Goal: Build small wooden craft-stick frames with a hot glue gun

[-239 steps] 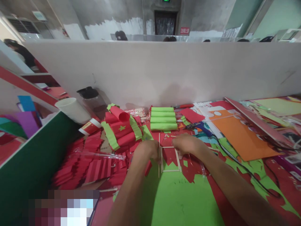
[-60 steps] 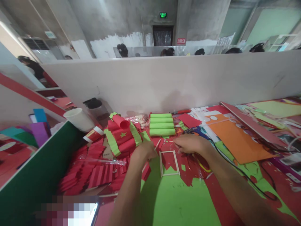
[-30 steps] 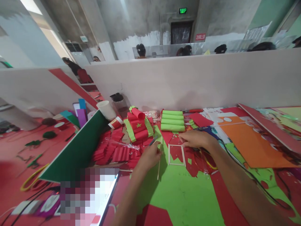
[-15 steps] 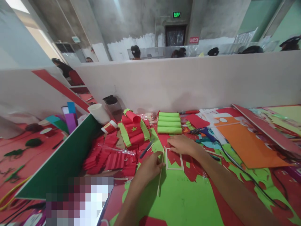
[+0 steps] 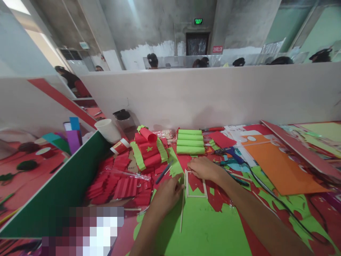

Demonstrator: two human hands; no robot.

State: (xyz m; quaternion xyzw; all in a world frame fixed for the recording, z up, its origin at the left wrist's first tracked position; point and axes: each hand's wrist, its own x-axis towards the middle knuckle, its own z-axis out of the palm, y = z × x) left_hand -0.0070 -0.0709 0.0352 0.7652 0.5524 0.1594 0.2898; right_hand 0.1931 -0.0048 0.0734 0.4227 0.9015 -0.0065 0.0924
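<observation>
A small four-sided frame of thin wooden sticks (image 5: 197, 196) lies flat on red and green paper in front of me. My right hand (image 5: 204, 168) is at its far side, fingers bent down onto the far left corner. Along the frame's left side runs a longer loose thin stick (image 5: 181, 217), its near end reaching past the frame over the green paper sheet (image 5: 213, 231). My left hand (image 5: 168, 193) is curled, thumb and fingertips closed at this stick near the frame. The tips of both hands are partly hidden.
Behind stand green paper rolls (image 5: 190, 142) and a red-and-green paper piece with a star (image 5: 149, 149). Red folded paper (image 5: 126, 188) lies left, beside a green board (image 5: 53, 185). A blue-handled tool with a cord (image 5: 234, 154) and orange paper (image 5: 282, 167) are right.
The loose stick has swung closer to the frame's left side, and its near end has shifted toward me. My left hand has moved slightly left and nearer; the right hand stays at the frame.
</observation>
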